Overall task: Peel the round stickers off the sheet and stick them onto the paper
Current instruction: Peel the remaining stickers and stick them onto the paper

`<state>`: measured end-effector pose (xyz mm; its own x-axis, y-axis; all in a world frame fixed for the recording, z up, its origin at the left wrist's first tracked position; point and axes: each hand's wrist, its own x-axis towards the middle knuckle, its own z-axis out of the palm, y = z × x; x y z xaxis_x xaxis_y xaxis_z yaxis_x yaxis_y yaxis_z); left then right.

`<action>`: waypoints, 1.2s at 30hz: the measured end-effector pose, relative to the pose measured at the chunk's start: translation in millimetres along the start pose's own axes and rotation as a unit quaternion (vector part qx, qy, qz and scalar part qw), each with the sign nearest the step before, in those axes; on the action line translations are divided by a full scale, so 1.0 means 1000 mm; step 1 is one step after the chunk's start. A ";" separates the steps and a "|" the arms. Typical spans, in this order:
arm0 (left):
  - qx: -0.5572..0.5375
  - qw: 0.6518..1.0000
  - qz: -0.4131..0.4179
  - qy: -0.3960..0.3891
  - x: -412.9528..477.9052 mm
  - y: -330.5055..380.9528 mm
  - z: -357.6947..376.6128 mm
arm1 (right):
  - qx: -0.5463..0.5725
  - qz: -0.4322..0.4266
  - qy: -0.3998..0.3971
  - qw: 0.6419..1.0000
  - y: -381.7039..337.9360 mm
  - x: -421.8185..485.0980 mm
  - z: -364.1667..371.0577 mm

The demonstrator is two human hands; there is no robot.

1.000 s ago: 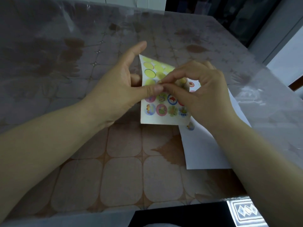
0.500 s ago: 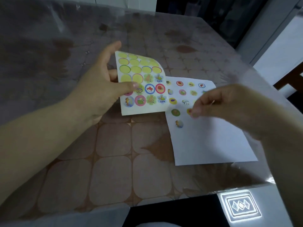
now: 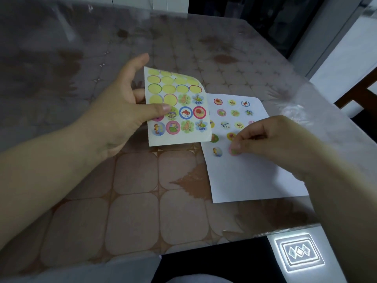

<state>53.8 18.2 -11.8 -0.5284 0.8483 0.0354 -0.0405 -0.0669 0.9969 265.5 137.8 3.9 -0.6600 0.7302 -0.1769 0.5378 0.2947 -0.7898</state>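
While left grip (image 3: 114, 119) pinches sheet (image 3: 184, 113) | right grip (image 3: 275, 139) pinches half-hidden sticker (image 3: 233, 152) on paper (image 3: 255, 176)

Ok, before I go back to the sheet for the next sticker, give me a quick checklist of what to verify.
1. Pink sticker on the paper: ok, it lies beside a neighbouring sticker, apart from it.
2. Pink sticker pressed flat: cannot tell, the right hand covers part of it with its fingertips.
3. Sticker sheet held: ok, the left hand grips its left edge, thumb on the front.
4. Stickers left to peel: ok, the sheet's lower rows hold printed ones.
5. Room on the paper: ok, its near half is blank.
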 end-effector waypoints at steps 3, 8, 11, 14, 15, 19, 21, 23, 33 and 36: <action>0.001 1.000 0.000 -0.003 0.000 0.000 0.000 | -0.029 -0.013 0.025 0.999 0.000 -0.001 0.004; 0.006 1.000 -0.004 -0.009 -0.002 0.002 0.001 | -0.047 -0.017 0.024 0.998 -0.005 -0.002 0.004; 0.005 1.000 -0.005 -0.013 -0.003 0.005 0.001 | -0.072 -0.016 0.015 0.997 -0.009 0.000 0.002; 0.002 0.999 0.002 -0.033 -0.006 0.007 0.003 | -0.127 0.000 0.010 0.992 -0.009 0.006 -0.002; 0.006 0.999 0.006 -0.040 -0.007 0.008 0.003 | -0.140 0.007 -0.003 0.990 -0.009 0.008 -0.004; 0.039 0.996 0.022 -0.073 -0.010 0.009 0.003 | -0.192 -0.005 -0.051 0.980 -0.016 0.012 -0.009; 0.049 0.995 0.031 -0.081 -0.011 0.010 0.003 | -0.192 -0.070 -0.016 0.979 -0.022 0.013 -0.008; 0.054 0.994 0.039 -0.087 -0.011 0.009 0.002 | -0.132 -0.139 0.065 0.979 -0.030 0.015 0.000; 0.043 0.986 0.100 -0.126 -0.009 0.005 0.002 | 0.118 -0.255 0.071 0.957 -0.037 0.018 0.051; 0.042 0.982 0.139 -0.120 -0.010 0.008 0.005 | 0.140 -0.271 0.087 0.948 -0.037 0.016 0.053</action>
<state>63.6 11.7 -3.7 -0.2942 0.9032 0.3124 0.1521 -0.2785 0.9483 207.1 105.8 -0.7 -0.6900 0.6155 0.3808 -0.0326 0.4992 -0.8659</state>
